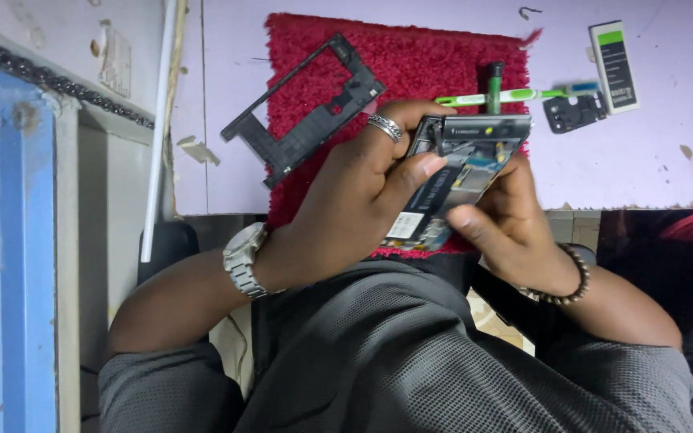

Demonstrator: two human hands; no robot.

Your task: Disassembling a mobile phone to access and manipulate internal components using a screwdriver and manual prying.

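Two hands: I am holding one opened phone [459, 172] above the red mat [411, 64].
Left hand [362, 192]: gripping the phone's left side, thumb pressing on it.
Right hand [503, 220]: fingers pinching the right edge.
Surface [643, 160]: black frame [302, 108] is lying on the mat.

I see an open phone [463, 164] with its back cover off. It is dark and shiny, and little parts show inside. It is tilted, up off the counter, over the near edge of a red mat, gripped on both sides.
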